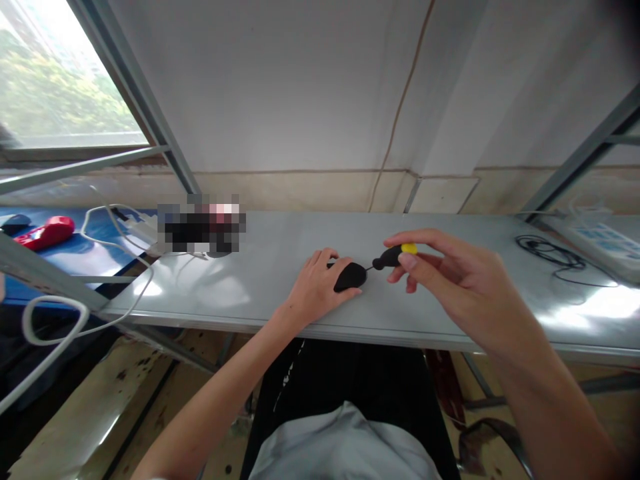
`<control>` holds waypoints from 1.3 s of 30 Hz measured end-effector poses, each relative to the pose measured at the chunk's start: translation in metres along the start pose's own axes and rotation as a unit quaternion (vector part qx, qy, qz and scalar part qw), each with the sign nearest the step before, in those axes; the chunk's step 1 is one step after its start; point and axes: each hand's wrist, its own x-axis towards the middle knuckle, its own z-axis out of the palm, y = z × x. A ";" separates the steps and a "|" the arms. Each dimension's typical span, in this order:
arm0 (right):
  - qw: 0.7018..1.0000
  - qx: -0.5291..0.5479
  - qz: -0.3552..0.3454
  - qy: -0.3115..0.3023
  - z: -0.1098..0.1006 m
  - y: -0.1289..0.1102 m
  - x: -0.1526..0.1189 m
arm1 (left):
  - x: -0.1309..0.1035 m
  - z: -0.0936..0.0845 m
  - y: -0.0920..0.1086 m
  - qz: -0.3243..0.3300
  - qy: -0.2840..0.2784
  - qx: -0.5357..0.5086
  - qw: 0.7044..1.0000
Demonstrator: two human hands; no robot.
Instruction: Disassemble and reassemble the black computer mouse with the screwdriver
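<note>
A black computer mouse (pixel 351 277) rests on the grey table, with my left hand (pixel 323 283) wrapped over its left part, thumb along the near side. My right hand (pixel 440 267) pinches a small screwdriver (pixel 389 257) by its black handle with a yellow end. The thin shaft points left and its tip meets the mouse's right edge; whether it sits in a screw is too small to tell.
The grey table (pixel 280 233) runs along the wall. At right lie a coiled black cable (pixel 537 253) and a pale packaged item (pixel 610 240). Leftward, a white cable (pixel 85 233) and a red object (pixel 53 231) lie near a metal frame post (pixel 173 160).
</note>
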 end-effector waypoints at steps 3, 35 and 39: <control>0.999 0.029 0.009 0.012 0.001 0.005 -0.001 | 0.000 0.000 -0.001 -0.003 -0.005 -0.005 1.000; 0.999 0.035 0.026 -0.015 0.002 0.011 -0.004 | -0.003 -0.007 0.008 0.016 -0.054 0.129 0.990; 0.999 0.037 0.027 -0.017 0.002 0.011 -0.004 | -0.002 -0.008 0.009 0.012 -0.055 0.121 0.991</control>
